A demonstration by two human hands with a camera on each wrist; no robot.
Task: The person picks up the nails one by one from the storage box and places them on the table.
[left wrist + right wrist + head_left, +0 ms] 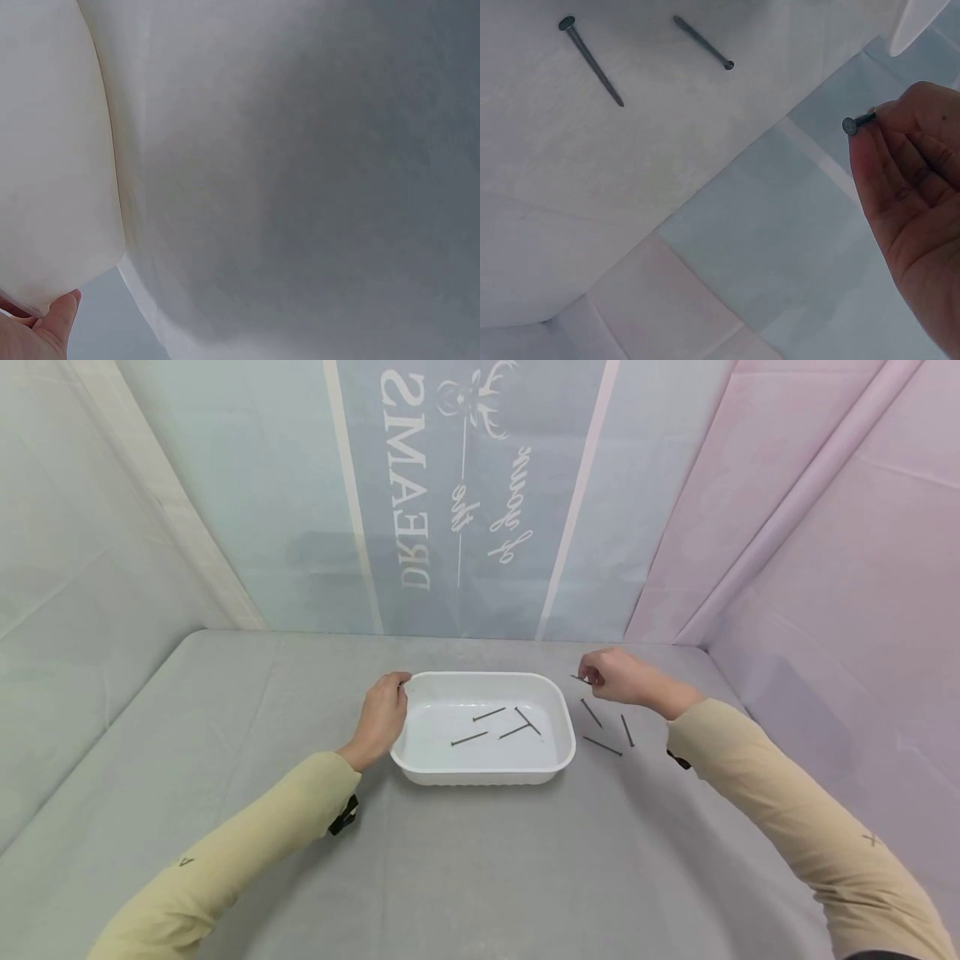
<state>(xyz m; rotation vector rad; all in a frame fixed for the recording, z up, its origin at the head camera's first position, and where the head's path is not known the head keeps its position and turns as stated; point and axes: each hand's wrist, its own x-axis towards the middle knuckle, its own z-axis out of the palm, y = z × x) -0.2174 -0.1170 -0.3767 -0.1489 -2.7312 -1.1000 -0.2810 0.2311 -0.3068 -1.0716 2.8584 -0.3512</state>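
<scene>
A white rectangular tray [480, 770] rests on the grey-covered table, with several dark nails [470, 739] lying on its bottom. My left hand [382, 718] holds the tray's left rim near the far corner; in the left wrist view its thumb and fingers [64, 319] pinch the tray's edge. To the right of the tray, my right hand [618, 677] is raised over the table and pinches a nail [859, 121] between thumb and fingertips. The nail's flat head sticks out of the grip. Three more nails [602, 745] lie on the cloth below this hand.
A grey cloth covers the table [480, 868]. Hung fabric sheets close in the back, with a printed panel [480, 510], and both sides. The right-hand side sheet [847, 610] stands beyond the right forearm.
</scene>
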